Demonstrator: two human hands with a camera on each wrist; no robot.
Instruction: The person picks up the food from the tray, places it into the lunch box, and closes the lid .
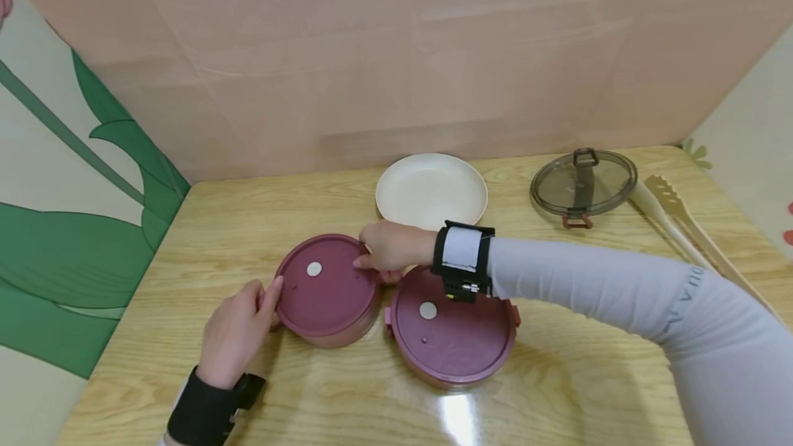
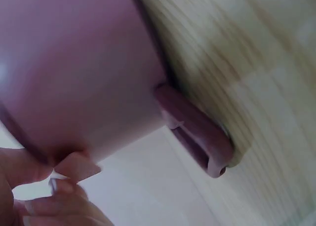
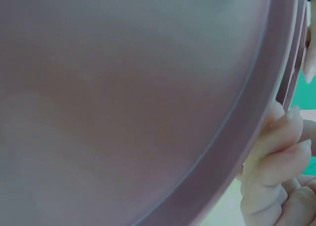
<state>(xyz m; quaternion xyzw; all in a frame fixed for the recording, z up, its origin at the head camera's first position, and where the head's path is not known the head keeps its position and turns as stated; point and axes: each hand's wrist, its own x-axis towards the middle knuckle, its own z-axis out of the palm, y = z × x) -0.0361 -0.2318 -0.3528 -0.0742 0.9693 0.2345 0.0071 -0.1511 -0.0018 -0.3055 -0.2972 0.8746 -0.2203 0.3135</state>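
Note:
A round maroon pot [image 1: 337, 337] with a flat lid [image 1: 328, 301] and a white dot stands left of centre. At its left rim my left hand [image 1: 232, 336] pinches a small lid tab [image 2: 78, 166] between thumb and fingers, as the left wrist view shows. A looped side handle [image 2: 197, 132] sticks out lower on that pot. On the opposite side my right hand [image 1: 396, 246] grips the lid's right edge, thumb on top and fingers curled beneath. A second lidded maroon pot [image 1: 455, 346] stands beside it, partly under my right wrist, and fills most of the right wrist view.
Behind the pots lies a white plate [image 1: 431, 188]. At the back right are a glass lid [image 1: 610, 188] with maroon handles and pale tongs [image 1: 672, 219]. A pink-beige sheet [image 1: 396, 54] hangs behind the wooden table [image 1: 229, 219].

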